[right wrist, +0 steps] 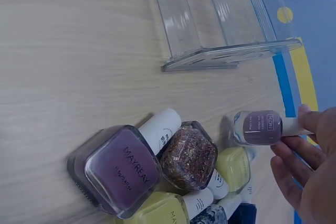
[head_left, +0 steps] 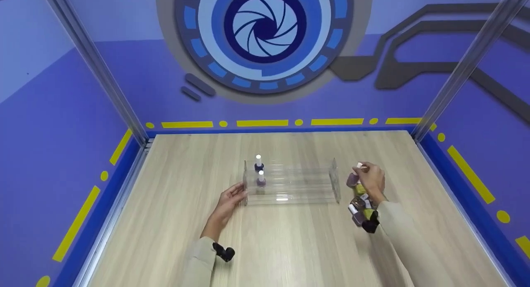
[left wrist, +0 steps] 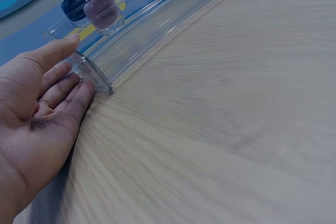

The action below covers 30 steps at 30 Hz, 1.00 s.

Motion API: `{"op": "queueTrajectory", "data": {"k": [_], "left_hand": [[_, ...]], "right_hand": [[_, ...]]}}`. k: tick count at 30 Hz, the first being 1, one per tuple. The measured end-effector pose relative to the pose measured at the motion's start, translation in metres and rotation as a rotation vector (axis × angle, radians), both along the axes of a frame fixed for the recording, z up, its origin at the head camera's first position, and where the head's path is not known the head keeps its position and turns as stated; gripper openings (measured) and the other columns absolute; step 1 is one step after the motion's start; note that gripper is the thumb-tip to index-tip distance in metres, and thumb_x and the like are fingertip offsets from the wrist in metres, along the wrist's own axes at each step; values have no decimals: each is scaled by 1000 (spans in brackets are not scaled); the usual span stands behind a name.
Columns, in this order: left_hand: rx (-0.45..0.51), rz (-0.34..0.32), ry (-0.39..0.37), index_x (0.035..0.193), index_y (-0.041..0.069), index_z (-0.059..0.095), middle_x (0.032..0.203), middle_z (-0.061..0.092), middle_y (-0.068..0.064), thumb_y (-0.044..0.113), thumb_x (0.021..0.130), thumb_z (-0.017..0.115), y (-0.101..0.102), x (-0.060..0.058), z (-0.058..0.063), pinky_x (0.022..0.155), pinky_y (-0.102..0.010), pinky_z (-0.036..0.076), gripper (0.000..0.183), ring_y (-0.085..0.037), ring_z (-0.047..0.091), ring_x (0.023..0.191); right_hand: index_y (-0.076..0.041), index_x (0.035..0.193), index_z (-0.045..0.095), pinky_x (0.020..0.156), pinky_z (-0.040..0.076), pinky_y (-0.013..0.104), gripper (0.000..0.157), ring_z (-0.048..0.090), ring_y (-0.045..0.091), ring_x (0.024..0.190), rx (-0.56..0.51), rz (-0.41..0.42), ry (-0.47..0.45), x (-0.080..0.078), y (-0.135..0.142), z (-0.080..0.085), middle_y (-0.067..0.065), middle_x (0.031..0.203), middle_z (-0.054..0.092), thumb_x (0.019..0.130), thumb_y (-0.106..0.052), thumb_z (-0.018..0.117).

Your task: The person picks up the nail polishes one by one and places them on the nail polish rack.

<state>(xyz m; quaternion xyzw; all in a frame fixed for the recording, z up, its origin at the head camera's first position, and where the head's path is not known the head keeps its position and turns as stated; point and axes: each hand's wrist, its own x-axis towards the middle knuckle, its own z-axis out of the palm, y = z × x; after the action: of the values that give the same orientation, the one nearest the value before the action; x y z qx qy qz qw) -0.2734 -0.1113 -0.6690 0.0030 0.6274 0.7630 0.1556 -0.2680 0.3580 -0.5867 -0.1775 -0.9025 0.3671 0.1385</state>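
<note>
A clear tiered display rack stands on the table, with a dark blue nail polish bottle and a mauve one upright at its left end. My left hand touches the rack's left end panel, its fingers relaxed against the side. Right of the rack, my right hand pinches the white cap of another mauve nail polish bottle. That bottle is tilted in the head view. Below it lie several more bottles, among them a purple one, a glittery one and a yellow one.
The wooden table is enclosed by blue printed panels with metal posts at the corners. The rack's right end panel stands between the rack's shelves and the loose bottles.
</note>
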Motion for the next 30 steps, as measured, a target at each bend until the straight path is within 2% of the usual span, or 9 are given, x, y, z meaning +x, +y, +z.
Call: {"op": "queueTrajectory", "data": {"k": [3, 10, 13, 16, 18, 22, 26, 30], "left_hand": [[0, 0, 1, 152, -3, 41, 162, 38, -23, 11, 99, 67, 0, -1, -1, 122, -37, 41, 60, -34, 35, 153], [10, 4, 8, 151, -5, 42, 160, 39, -25, 11, 99, 67, 1, 0, -1, 116, -29, 46, 60, -35, 36, 152], [9, 3, 8, 152, -5, 41, 161, 38, -25, 11, 99, 67, 1, 0, -1, 119, -32, 44, 61, -35, 35, 152], [12, -5, 8, 153, -4, 40, 162, 37, -24, 11, 100, 66, 1, 1, 0, 121, -35, 41, 61, -35, 34, 153], [13, -10, 7, 153, -4, 39, 162, 36, -24, 11, 100, 65, 1, 2, 1, 122, -36, 40, 62, -35, 32, 154], [10, -10, 5, 154, -5, 37, 163, 34, -24, 11, 100, 65, 1, 2, 1, 124, -40, 36, 62, -35, 30, 155], [14, -1, 0, 153, -5, 38, 163, 35, -24, 10, 100, 65, 1, 1, 1, 124, -38, 38, 62, -35, 31, 154], [10, -3, 1, 153, -5, 38, 163, 35, -24, 9, 100, 64, 0, 1, 1, 121, -36, 41, 60, -35, 32, 154]], "right_hand": [[2, 115, 74, 72, 51, 26, 31, 74, 35, 95, -20, -7, 36, 0, 1, 0, 22, 102, 77, 95, -22, 73], [3, 113, 74, 72, 45, 13, 28, 74, 32, 95, -59, -5, 145, 2, 0, 8, 24, 105, 76, 97, -20, 71], [2, 112, 74, 71, 42, 8, 26, 72, 16, 84, -50, 5, 187, 2, -1, 13, 23, 102, 77, 97, -20, 71], [2, 111, 75, 68, 41, 6, 26, 63, -2, 73, -48, 19, 219, 2, -2, 18, 23, 97, 77, 97, -19, 72], [2, 110, 75, 67, 40, 5, 25, 57, -9, 69, -55, 29, 227, 3, -4, 21, 23, 96, 77, 96, -19, 73], [1, 108, 75, 64, 41, 1, 24, 56, -12, 68, -77, 64, 227, 4, -12, 27, 22, 96, 77, 96, -19, 73], [2, 110, 75, 63, 44, 0, 23, 58, -13, 70, -101, 115, 235, 5, -23, 31, 24, 97, 77, 96, -16, 73], [5, 113, 73, 66, 51, 2, 25, 63, -7, 72, -164, 175, 233, 6, -36, 34, 26, 98, 76, 94, -12, 74]]}}
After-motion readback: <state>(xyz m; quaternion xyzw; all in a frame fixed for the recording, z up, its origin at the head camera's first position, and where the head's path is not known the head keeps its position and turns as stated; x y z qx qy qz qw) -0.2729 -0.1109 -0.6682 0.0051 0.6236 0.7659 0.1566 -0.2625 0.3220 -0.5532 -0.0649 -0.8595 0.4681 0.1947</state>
